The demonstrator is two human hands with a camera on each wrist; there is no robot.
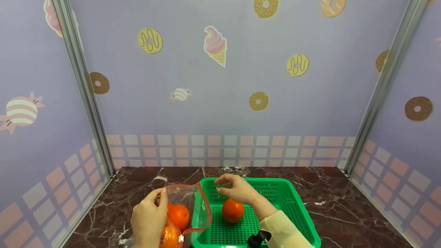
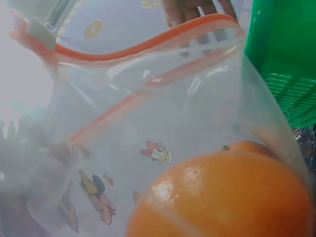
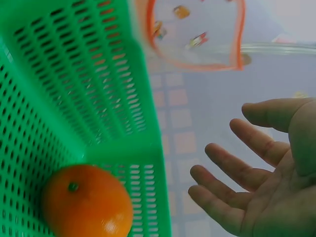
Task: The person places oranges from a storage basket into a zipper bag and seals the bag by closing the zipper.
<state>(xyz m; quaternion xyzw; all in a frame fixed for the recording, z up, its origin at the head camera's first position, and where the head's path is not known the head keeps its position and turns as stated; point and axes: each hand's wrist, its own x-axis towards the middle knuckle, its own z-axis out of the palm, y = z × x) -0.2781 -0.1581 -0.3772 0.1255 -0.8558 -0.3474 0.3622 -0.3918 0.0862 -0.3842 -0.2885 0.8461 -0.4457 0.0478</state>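
Observation:
My left hand (image 1: 149, 215) pinches the edge of a clear zip bag (image 1: 187, 194) with a red-orange rim, its mouth spread toward the basket. Inside the bag lie several oranges (image 1: 180, 217), one filling the lower part of the left wrist view (image 2: 222, 197). The bag's rim overlaps the left side of a green plastic basket (image 1: 293, 196). One orange (image 1: 233, 210) sits on the basket's slotted floor. Above it, my right hand (image 1: 236, 188) hovers with spread, loosely bent fingers and nothing in it; the right wrist view shows its bare palm (image 3: 266, 187).
A dark red marbled tabletop (image 1: 348, 206) carries the basket and bag. Patterned panels (image 1: 234, 117) enclose the back and sides, joined by metal posts (image 1: 372, 100) at the corners. A black strap-like piece (image 1: 259, 238) shows by the right sleeve.

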